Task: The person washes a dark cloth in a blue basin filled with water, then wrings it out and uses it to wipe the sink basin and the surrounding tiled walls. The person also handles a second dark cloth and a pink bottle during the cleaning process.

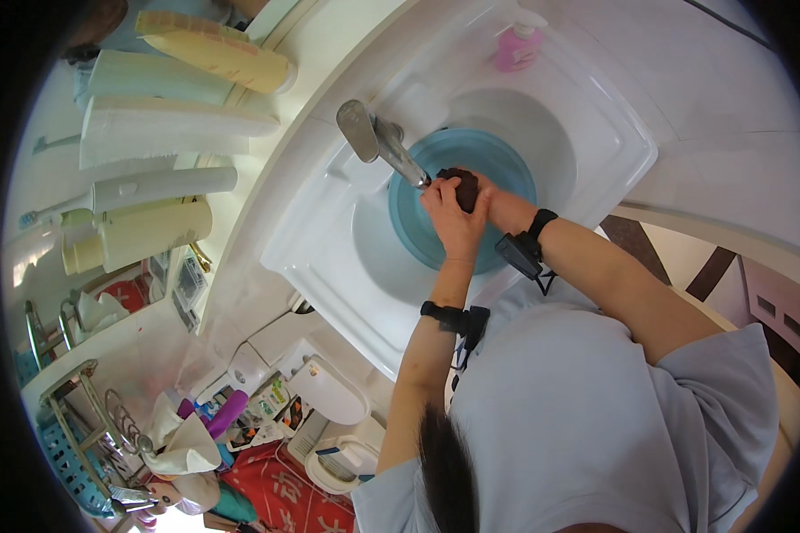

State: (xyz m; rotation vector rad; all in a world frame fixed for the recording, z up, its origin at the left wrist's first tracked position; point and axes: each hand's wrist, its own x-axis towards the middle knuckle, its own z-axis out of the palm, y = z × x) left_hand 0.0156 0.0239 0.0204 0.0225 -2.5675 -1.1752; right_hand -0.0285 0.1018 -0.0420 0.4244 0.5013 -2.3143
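A dark brown, rough-looking lump [467,190] sits between my hands, right by the spout of the chrome faucet [388,145]; I cannot tell its kind. My left hand [458,220] is closed on its near side, fingers curled over the top. From the right, my right hand [501,202] grips it too, its fingers partly hidden behind the lump. Both hands are above a round light-blue basin [514,155], which stands in the white sink [373,258]. Whether water is running cannot be made out.
A pink pump bottle [518,46] stands at the sink's back corner. Tubes and an electric toothbrush [164,188] line the mirror ledge at left. Lower left are a white toilet [329,391], a red patterned cloth [284,484] and a metal rack with a blue basket [71,462].
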